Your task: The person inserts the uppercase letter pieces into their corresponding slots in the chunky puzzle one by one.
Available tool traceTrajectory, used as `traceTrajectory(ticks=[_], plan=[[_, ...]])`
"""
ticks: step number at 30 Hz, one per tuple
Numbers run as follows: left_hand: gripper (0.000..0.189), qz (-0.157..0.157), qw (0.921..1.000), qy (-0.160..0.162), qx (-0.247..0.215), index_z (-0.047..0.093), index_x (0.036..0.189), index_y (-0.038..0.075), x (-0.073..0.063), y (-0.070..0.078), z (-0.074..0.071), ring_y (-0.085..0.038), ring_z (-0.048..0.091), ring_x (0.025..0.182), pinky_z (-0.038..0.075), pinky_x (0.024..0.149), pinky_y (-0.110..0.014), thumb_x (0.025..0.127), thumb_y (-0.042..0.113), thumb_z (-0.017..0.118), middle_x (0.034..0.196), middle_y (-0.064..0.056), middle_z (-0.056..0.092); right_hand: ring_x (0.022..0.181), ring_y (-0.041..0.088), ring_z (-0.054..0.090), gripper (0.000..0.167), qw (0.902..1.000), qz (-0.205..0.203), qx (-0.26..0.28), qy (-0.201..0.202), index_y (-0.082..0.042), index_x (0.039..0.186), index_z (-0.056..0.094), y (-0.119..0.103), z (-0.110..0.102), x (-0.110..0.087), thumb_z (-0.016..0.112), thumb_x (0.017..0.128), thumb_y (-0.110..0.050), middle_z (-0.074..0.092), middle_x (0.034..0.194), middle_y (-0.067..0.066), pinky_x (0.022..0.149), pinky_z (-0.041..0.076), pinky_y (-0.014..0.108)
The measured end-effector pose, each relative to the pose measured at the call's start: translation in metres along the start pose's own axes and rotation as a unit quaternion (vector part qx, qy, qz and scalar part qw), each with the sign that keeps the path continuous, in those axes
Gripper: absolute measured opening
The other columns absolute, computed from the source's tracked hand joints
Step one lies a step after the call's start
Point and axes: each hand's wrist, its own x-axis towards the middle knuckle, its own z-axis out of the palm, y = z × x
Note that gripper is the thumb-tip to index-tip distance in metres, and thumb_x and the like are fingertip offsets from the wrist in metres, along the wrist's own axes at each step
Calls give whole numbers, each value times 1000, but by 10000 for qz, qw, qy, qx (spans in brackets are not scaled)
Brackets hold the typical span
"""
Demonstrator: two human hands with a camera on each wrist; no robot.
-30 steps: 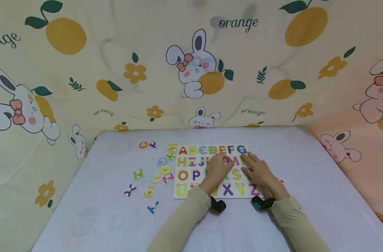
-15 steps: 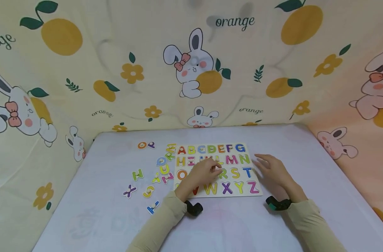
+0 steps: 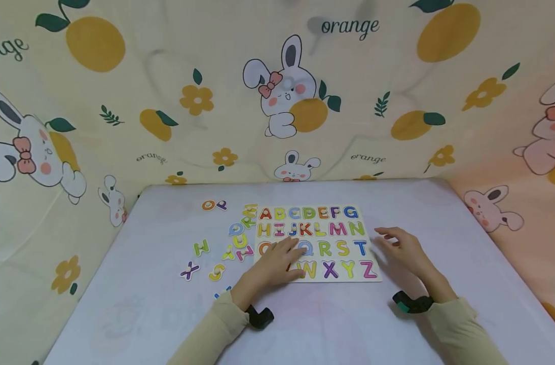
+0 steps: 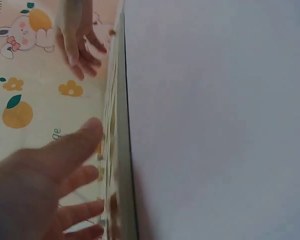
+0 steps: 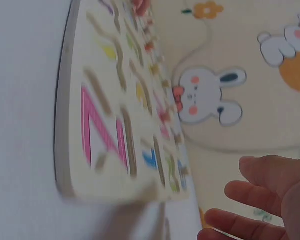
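Note:
A white alphabet puzzle board (image 3: 376, 278) lies on the table with its colourful letters in rows. Over its lower left part is my left hand (image 3: 274, 263), fingers spread, covering some letters around P and V. In the left wrist view that hand (image 4: 45, 185) shows its thumb and fingers apart and nothing held. Just off the board's right edge hovers my right hand (image 3: 407, 248), fingers loosely bent. The right wrist view shows this hand (image 5: 265, 200) holding nothing, with the board's corner and its pink Z (image 5: 97, 130) beside it.
Several loose letter pieces lie left of the board, among them an orange O (image 3: 208, 205), a purple X (image 3: 189, 271) and a yellow S (image 3: 216, 272). A blue piece (image 3: 222, 292) is partly hidden by the left sleeve. A patterned cloth (image 3: 190, 137) hangs behind the table.
My left hand has moved from the board's middle toward its lower left and its fingers have spread. My right hand has left the board for the right side, uncovering M, N and T.

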Motion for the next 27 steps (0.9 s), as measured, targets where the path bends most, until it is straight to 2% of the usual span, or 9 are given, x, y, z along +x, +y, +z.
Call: traceTrajectory(ticks=[4,7,9,14,16,20,22,24,27], plan=[[60,-112,9998,45,-138,39,147,24,-7,-2,1,-27,25,149,24,119,-52,94,48,54,158,-6,31,108,37,56,41,9999,-78,101,-28,-1,131,56,-9,6,0,57,97,-24,57,128,25,86,52,51],[56,-316,9987,278,-289,43,145,23,-10,-10,-2,-26,28,148,23,120,-50,95,44,55,156,-5,35,113,40,54,43,9998,-100,132,-91,0,132,54,-11,13,3,56,97,-24,55,131,26,90,51,54],[51,-476,9957,572,-549,49,141,20,-13,-20,-7,-27,35,144,26,119,-50,95,40,57,151,-6,42,121,44,49,46,9997,-85,109,-195,0,135,51,-11,18,6,57,96,-25,50,135,27,96,47,59],[38,-975,9783,1490,-1056,63,127,15,-33,-53,-22,-30,51,129,38,110,-49,92,30,64,132,-9,58,135,51,32,56,9991,-151,18,-390,2,139,44,-9,29,11,60,94,-27,37,145,30,105,31,67],[36,-1169,9713,1728,-1146,66,122,13,-44,-67,-28,-30,54,124,41,107,-49,90,28,67,127,-10,60,137,53,29,59,9990,-163,-4,-411,2,141,42,-7,31,12,61,94,-29,32,148,31,106,28,69],[34,-1462,9611,1954,-1295,68,118,11,-61,-96,-36,-29,56,113,46,98,-48,88,25,70,116,-11,63,138,56,23,65,9989,-78,-21,-455,1,144,37,-4,33,15,62,93,-30,23,153,32,107,25,71],[34,-1613,9562,2042,-1339,69,117,10,-69,-111,-38,-27,57,105,49,91,-43,87,24,71,111,-11,64,139,57,21,67,9988,-55,-26,-478,0,145,35,-4,34,17,62,92,-31,20,154,33,106,24,71],[33,-1773,9518,2112,-1344,70,115,9,-76,-124,-40,-25,57,96,48,82,-37,86,23,72,103,-11,64,139,56,20,69,9987,-43,-27,-498,0,147,32,-3,35,19,62,93,-31,19,154,33,107,23,71],[32,-2082,9438,2161,-1387,71,113,8,-85,-140,-42,-23,54,86,41,72,-29,85,23,73,93,-11,61,140,56,19,72,9987,-32,-2,-508,0,148,29,0,37,23,61,93,-33,18,154,33,108,22,71]])
